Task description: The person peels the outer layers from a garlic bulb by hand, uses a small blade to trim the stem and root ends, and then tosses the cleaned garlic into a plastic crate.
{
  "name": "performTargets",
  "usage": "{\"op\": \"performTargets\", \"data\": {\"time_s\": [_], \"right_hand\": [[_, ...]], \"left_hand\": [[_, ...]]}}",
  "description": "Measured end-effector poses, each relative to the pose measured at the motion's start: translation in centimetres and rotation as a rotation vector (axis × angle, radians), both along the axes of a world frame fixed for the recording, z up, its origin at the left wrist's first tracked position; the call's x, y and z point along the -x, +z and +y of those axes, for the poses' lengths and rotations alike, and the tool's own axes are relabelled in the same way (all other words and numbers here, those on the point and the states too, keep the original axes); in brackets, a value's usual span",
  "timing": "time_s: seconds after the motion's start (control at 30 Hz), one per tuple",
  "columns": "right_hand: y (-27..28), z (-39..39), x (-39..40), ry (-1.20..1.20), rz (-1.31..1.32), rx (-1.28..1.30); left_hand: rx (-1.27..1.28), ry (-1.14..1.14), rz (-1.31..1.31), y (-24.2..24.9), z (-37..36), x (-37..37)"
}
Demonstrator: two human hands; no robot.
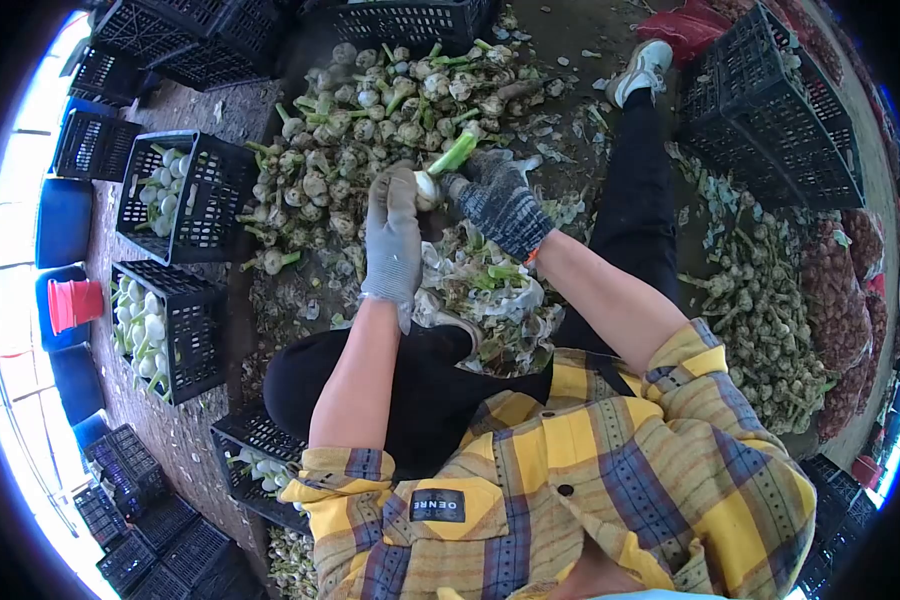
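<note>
My left hand [392, 235], in a grey glove, is closed around the side of a white garlic bulb [427, 190] with a green stem. The stem points up and to the right. On the other side, my right hand [500, 200], in a dark mottled knit glove, is closed beside the bulb and the stem's base; what its fingers grip is hidden. Just beyond both hands lies a large pile of unpeeled garlic bulbs [370, 130]. Peeled skins and leaf scraps [500, 290] cover the ground below my hands, between my legs.
Black crates holding peeled garlic [185, 195] [170, 325] stand at the left. A black crate [770, 110] stands at the upper right, above another garlic pile [760, 310] and red net sacks [840, 310]. A red bucket [74, 305] is at the far left.
</note>
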State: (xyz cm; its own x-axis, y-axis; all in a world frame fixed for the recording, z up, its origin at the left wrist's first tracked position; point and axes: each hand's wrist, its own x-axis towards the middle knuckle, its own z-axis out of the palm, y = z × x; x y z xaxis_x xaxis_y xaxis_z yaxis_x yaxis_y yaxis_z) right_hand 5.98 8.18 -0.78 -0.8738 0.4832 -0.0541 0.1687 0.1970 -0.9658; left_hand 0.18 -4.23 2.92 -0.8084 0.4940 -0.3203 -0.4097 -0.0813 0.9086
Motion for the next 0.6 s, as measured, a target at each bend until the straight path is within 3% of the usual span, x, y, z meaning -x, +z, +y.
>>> {"op": "performTargets", "data": {"time_s": [0.1, 0.2, 0.27, 0.4, 0.47, 0.57, 0.6], "right_hand": [[-0.1, -0.5, 0.3, -0.032, 0.0, 0.221], [-2.0, -0.3, 0.6, -0.057, -0.014, 0.186], [-2.6, -0.2, 0.7, -0.057, 0.0, 0.04], [-1.2, -0.4, 0.3, -0.025, -0.049, 0.047], [-0.7, -0.6, 0.3, -0.019, -0.087, 0.16], [-1.3, -0.4, 0.7, -0.034, -0.098, 0.087], [-0.7, -0.7, 0.5, -0.058, -0.026, 0.273]], "left_hand": [[0.11, -0.101, -0.135, -1.6, -0.5, 1.1], [0.055, -0.013, 0.33, -3.6, 0.4, 0.6], [0.024, 0.012, 0.184, -2.7, 0.4, -0.1], [0.001, -0.109, -0.223, -0.8, -0.5, 0.7], [0.104, -0.077, -0.169, -0.2, -0.4, 0.4], [0.113, -0.014, 0.039, -2.0, 0.3, -0.2], [0.092, 0.013, 0.131, -2.6, 0.4, -0.3]]}}
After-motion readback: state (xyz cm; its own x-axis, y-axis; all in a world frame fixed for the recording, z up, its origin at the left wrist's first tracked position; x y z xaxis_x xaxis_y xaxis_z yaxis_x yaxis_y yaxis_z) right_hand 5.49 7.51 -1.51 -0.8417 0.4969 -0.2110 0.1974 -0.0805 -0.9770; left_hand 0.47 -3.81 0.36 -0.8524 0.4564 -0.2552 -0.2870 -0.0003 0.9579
